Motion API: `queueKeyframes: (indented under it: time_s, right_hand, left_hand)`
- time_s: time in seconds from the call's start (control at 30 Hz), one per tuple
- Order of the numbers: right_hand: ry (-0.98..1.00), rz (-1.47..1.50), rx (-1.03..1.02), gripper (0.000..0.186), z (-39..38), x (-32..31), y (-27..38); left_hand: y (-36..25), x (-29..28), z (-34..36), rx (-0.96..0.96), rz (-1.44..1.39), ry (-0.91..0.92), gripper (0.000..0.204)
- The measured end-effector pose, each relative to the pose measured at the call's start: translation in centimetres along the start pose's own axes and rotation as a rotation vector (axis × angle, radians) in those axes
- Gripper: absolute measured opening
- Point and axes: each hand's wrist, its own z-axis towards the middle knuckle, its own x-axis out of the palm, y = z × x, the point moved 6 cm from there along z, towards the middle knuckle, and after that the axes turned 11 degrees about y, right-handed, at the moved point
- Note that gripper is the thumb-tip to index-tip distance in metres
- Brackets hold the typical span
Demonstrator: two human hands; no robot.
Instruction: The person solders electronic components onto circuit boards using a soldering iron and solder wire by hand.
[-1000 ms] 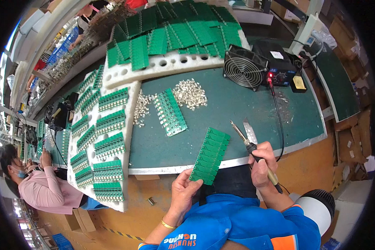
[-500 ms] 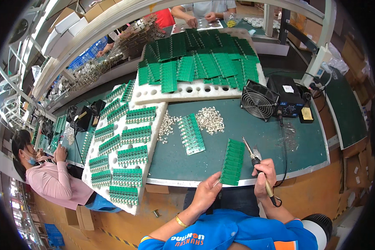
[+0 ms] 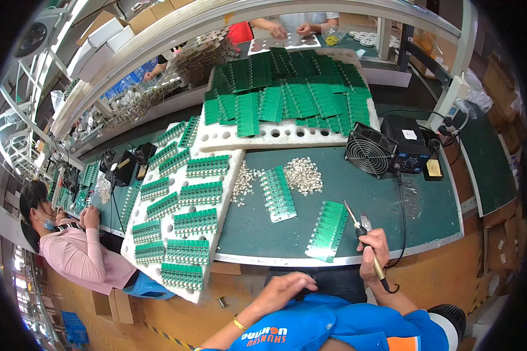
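Note:
In my right hand [image 3: 375, 255] I hold a soldering iron [image 3: 359, 227] by its handle, its tip pointing up and away over the bench. Just left of that tip, a green circuit board panel [image 3: 327, 231] lies near the bench's front edge. My left hand [image 3: 284, 292] is off the board, in front of my body below the bench edge, with fingers stretched out and nothing seen in them. Farther back lies another panel [image 3: 277, 194] with pale parts on it, between two heaps of small whitish metal pieces [image 3: 303, 176] [image 3: 243, 184].
White foam trays hold finished-looking rows of boards [image 3: 187, 251] at left and stacked green panels [image 3: 287, 88] at the back. A black fan [image 3: 370, 150] and soldering station [image 3: 405, 144] stand at right; the iron's cord [image 3: 403, 216] crosses the bench. A co-worker [image 3: 76, 251] sits at left.
My left hand has let go of the green panel and drawn back toward my body. The panel now lies on the bench. My right hand still holds the iron.

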Motion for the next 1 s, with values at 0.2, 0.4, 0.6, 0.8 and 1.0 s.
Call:
queueKeyframes:
  time_s: [0.2, 0.4, 0.6, 0.8, 1.0]
  right_hand:
    - [0.009, -0.047, -0.009, 0.024, 0.1, 0.1, 0.0]
    - [0.027, -0.070, 0.019, 0.023, 0.4, 0.1, 0.1]
    - [0.056, -0.108, -0.003, 0.024, 0.5, 0.7, 0.3]
    - [0.135, -0.201, -0.057, 0.023, 1.3, 2.5, 1.2]
    - [0.326, -0.220, -0.150, 0.033, 2.1, 5.0, 1.4]
  left_hand:
    - [2.1, 4.0, 1.0, -0.101, -0.092, 0.525, 0.036]
    - [2.4, 2.4, -0.5, -0.152, -0.130, 0.573, 0.038]
    - [3.1, 2.4, -1.0, -0.154, -0.145, 0.497, 0.039]
    - [3.8, 4.1, 0.9, -0.103, -0.144, 0.587, 0.040]
    - [4.4, 3.5, 0.2, -0.176, -0.187, 0.590, 0.039]
